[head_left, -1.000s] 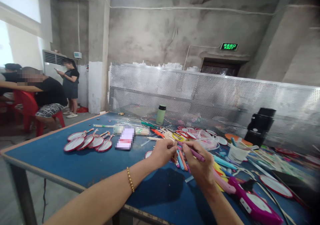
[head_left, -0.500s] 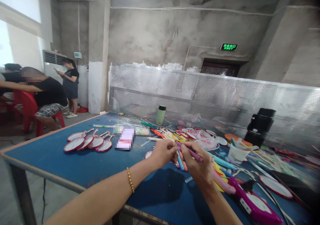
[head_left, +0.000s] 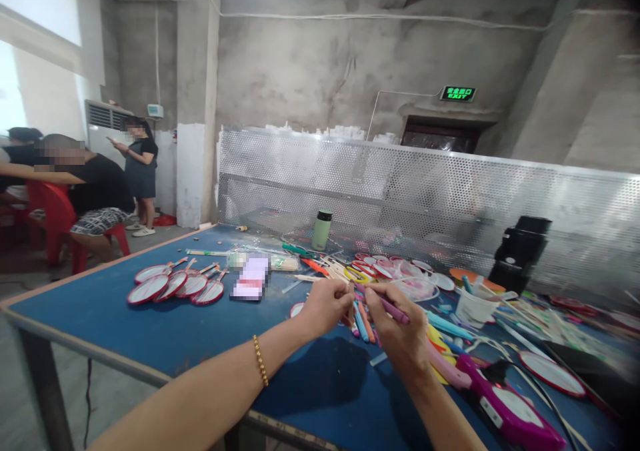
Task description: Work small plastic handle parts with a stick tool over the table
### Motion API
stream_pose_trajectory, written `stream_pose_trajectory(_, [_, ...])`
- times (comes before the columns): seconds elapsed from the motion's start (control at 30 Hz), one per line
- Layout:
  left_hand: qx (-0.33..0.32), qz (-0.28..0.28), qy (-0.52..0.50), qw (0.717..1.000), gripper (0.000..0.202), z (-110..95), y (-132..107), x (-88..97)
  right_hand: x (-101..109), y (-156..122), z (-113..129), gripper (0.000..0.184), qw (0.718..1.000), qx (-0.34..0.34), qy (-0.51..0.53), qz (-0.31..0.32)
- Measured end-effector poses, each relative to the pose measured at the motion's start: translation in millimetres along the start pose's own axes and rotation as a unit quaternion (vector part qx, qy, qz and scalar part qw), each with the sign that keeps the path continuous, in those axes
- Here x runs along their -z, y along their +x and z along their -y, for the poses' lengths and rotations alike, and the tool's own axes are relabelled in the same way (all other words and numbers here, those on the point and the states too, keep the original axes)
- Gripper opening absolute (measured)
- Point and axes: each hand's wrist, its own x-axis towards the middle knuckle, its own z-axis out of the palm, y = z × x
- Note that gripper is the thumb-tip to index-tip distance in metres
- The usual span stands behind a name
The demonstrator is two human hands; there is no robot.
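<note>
Your right hand [head_left: 401,319] has its fingers closed around a purple stick [head_left: 393,309], far end beside your left hand [head_left: 325,309]. Those fingers are pinched together; I cannot tell what they grip. A blue stick [head_left: 361,323] lies below, between both hands' fingertips.

The person's left hand [head_left: 325,309] and right hand [head_left: 401,324] are bare, and so are the left forearm [head_left: 200,391] and the right forearm [head_left: 440,401], each broad low in the view and tapering upward. Around the left wrist [head_left: 276,345] runs a bracelet [head_left: 261,360] of round, shiny, gold-coloured beads strung close together, seen just beyond the near edge of the blue table [head_left: 200,327].
</note>
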Motion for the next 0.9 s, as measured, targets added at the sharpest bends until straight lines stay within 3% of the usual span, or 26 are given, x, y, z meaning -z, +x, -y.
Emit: stream_pose_trajectory(0.9, [0.004,0.009,-0.042,0.999,0.022,0.4,0.5,-1.0,-0.2,-0.7,-0.8,0.019,1.000,0.010,-0.002,0.015])
